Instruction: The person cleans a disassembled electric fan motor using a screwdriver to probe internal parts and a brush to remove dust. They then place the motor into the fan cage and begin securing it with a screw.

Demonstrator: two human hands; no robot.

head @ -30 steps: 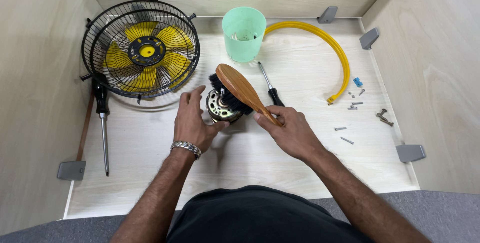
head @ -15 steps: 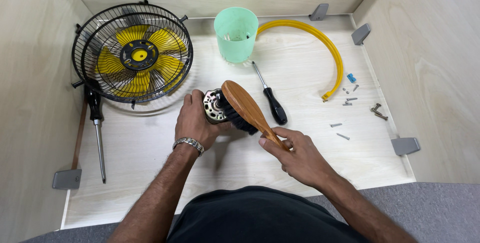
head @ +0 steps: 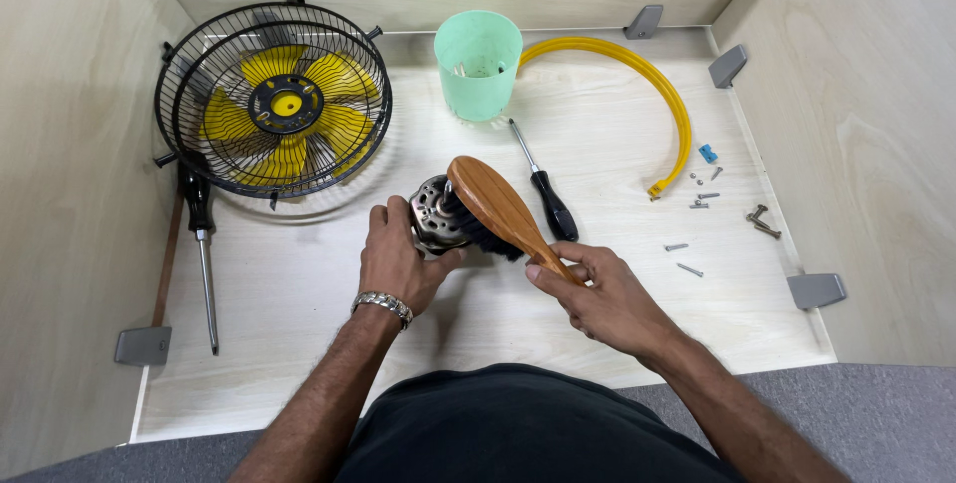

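- A long screwdriver (head: pixel 202 266) lies at the counter's (head: pixel 299 363) left edge, beside the black-caged fan (head: pixel 274 100) with yellow blades.
- The left hand (head: pixel 398 259) is clamped around a small metal motor (head: pixel 436 214) at mid-counter.
- The right hand (head: pixel 597 294) grips a wooden brush (head: pixel 495 206) by its handle, bristles against the motor.
- The brush hides the motor's right side.
- Behind stand a green cup (head: pixel 478 65), a black-handled screwdriver (head: pixel 546 199), a yellow curved strip (head: pixel 647 95) and scattered screws (head: pixel 702 199).
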